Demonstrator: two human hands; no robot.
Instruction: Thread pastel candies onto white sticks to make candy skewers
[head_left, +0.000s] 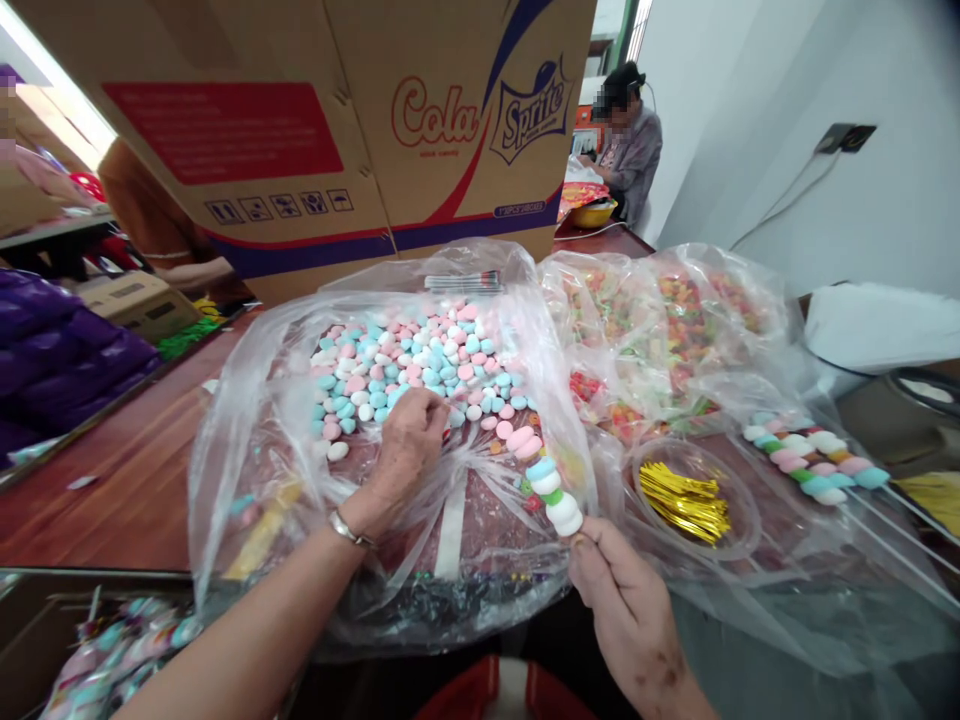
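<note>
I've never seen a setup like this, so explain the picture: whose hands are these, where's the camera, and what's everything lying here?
No machine here: these are one person's bare hands. The single picture comes from a camera worn on that person's head, looking forward and down. On the table, clear plastic lies under and around loose pink, blue and white candies. The left hand is at their near edge; I can't tell whether it grips anything. The right hand holds the near end of a candy row. Farther right are gold strips and more rows on white sticks.

Candy-pkg workshop, prob.: loose sweets (431,376) in clear bag (251,420), lg Cola/Sprite ctn (360,130), co-worker (639,140) in bkgd
</note>
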